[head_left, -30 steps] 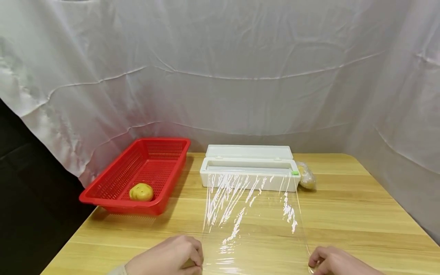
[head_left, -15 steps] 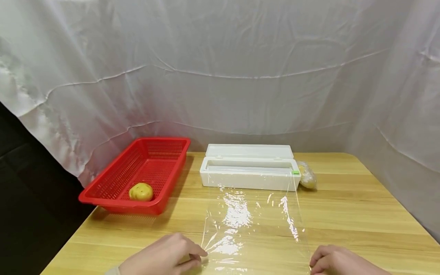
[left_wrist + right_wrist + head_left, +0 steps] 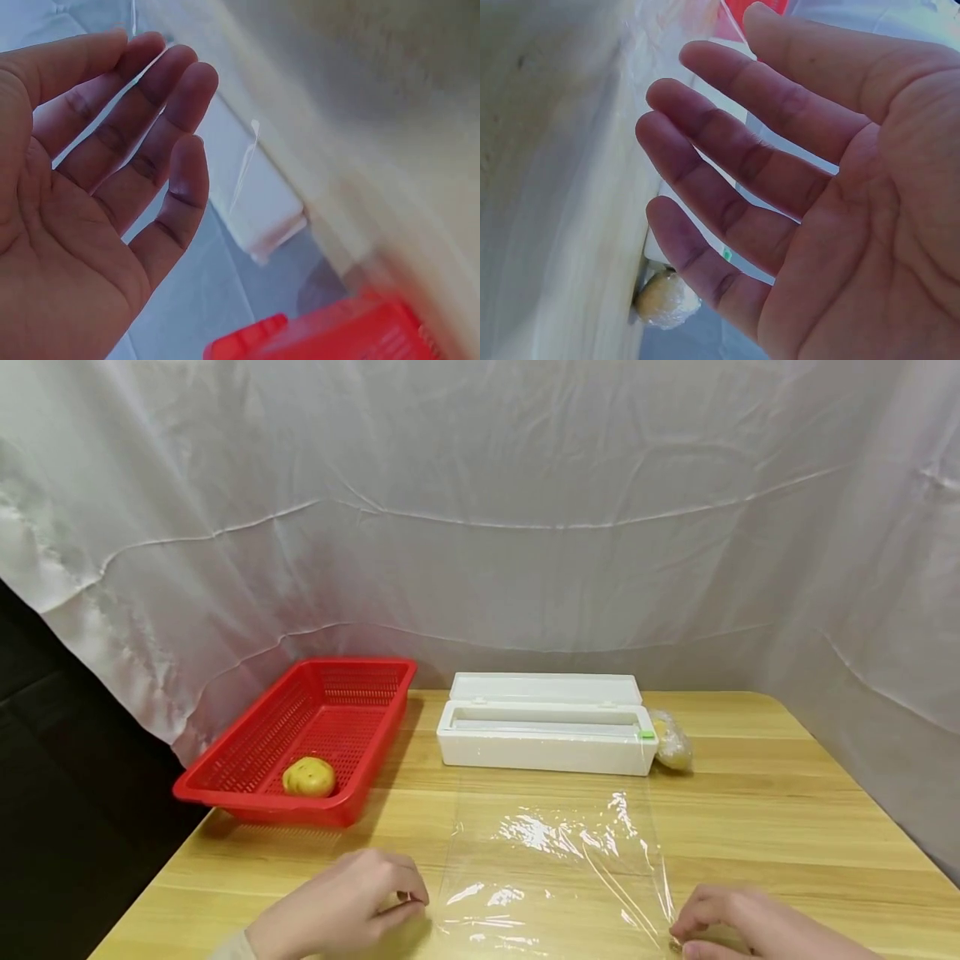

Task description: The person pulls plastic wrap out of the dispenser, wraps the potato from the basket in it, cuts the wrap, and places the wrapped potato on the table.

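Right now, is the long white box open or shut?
The white box is open: its lid is folded back behind it, and the inside shows.

No readable text, label, brand, number or sign in any view.
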Tool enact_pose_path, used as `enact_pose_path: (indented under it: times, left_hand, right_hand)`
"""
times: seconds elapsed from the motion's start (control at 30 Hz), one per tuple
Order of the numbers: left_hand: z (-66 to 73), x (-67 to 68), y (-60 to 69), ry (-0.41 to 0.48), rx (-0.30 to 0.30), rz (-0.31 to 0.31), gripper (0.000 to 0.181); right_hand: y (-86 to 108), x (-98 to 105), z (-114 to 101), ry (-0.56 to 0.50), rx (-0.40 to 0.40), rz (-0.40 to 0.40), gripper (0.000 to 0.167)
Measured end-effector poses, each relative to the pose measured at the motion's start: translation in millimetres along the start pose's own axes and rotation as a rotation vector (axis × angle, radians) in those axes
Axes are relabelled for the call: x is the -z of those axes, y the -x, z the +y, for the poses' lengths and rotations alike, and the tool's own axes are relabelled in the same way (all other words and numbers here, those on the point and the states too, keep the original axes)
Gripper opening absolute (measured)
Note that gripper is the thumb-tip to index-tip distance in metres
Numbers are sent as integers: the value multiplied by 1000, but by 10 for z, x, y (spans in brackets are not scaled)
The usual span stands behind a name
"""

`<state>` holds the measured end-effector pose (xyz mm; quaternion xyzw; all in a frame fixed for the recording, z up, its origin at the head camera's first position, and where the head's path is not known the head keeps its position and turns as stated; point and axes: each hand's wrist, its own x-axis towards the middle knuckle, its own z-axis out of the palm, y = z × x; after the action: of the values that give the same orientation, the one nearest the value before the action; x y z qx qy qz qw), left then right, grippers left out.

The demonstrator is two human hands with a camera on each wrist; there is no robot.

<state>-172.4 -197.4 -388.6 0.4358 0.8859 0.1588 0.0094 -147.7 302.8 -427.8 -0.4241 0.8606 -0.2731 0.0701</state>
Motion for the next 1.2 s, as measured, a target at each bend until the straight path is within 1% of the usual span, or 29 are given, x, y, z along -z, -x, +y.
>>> enact_pose_path:
  times: [0.07, 0.1, 0.13, 0.2, 0.27, 0.37, 0.4, 0.47, 0.6, 0.73, 0.87, 1.1, 1.2]
  left_hand:
    - [-18, 49, 17, -68, -35, 77, 10]
    - [-27, 84, 22, -91, -40, 107, 12]
    - [-34, 126, 24, -105, -35, 126, 12]
    - [-59, 217, 24, -136, -29, 169, 15]
    - [-90, 321, 17, -153, -6, 196, 18]
    - [-158, 472, 9, -163, 28, 236, 23]
    - [-183, 518, 9, -164, 40, 246, 25]
    - [-243, 602, 10, -168, 46, 268, 27]
    - [-366, 745, 19, -162, 80, 297, 33]
    - [-511, 875, 22, -124, 134, 299, 35]
    - [-662, 993, 36, -91, 187, 275, 36]
    - [-942, 1167, 66, -137, 313, 219, 42]
    - [-1057, 1229, 51, -144, 365, 187, 48]
  right_hand:
    - [6, 25, 8, 13, 1, 9, 16]
    - [10, 41, 8, 1, -15, 7, 18]
    - [14, 58, 5, -7, -35, 9, 19]
    - [20, 83, -2, 10, -51, 33, 21]
    - [24, 101, -9, 65, -51, 75, 23]
    - [13, 122, -24, 170, -24, 155, 28]
    - [6, 132, -29, 190, -20, 173, 29]
    - [-11, 154, -36, 206, -2, 200, 33]
    - [-46, 202, -45, 175, 21, 241, 39]
    - [-68, 247, -46, 116, 0, 298, 45]
    - [-83, 289, -27, 58, -46, 342, 45]
    - [-66, 378, 89, -102, -62, 341, 44]
    - [-47, 401, 141, -159, -93, 346, 44]
